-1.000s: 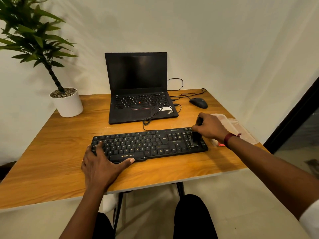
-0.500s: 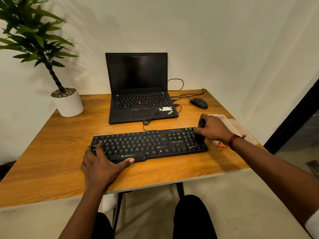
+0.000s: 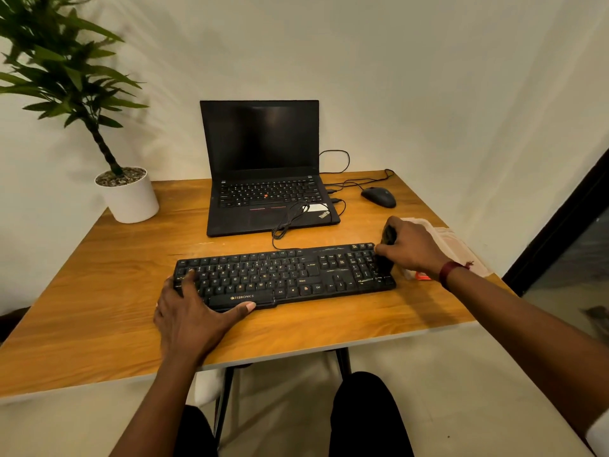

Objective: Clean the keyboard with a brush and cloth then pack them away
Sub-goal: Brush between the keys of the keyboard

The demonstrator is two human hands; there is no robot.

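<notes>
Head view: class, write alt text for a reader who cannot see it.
A right hand holds a black brush on the keyboard at its right end; the left hand rests on its left end. A laptop, mouse, plant and cloth share the table.

The right hand (image 3: 413,247) gripping the black brush (image 3: 388,236) sits a little further right than a second ago. Back then the bristles are over the inner columns of the number pad; now they stand on its last column, at the right end of the keyboard (image 3: 283,278). The wrist moves right with it along the worktop (image 3: 99,291).
</notes>
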